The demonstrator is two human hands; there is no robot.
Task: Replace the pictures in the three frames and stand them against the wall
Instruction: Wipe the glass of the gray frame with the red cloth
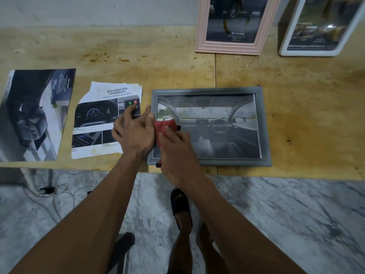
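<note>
Grey frame (209, 126): we're bracing left edge, left hand (134, 133) fingers spread; right hand (175, 149) pressing red cloth (165, 125), fingers together.

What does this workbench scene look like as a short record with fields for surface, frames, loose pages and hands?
surface: stained plywood table against a pale wall
standing frames: pink wooden frame and white frame, both leaning on the wall
flat frame: grey rectangular frame lying face up, car-interior picture inside
loose pages: dark car brochure page; torn "ADVANCED" page
left hand: steadying the grey frame's left edge
right hand: pressing a red cloth on the glass
</note>
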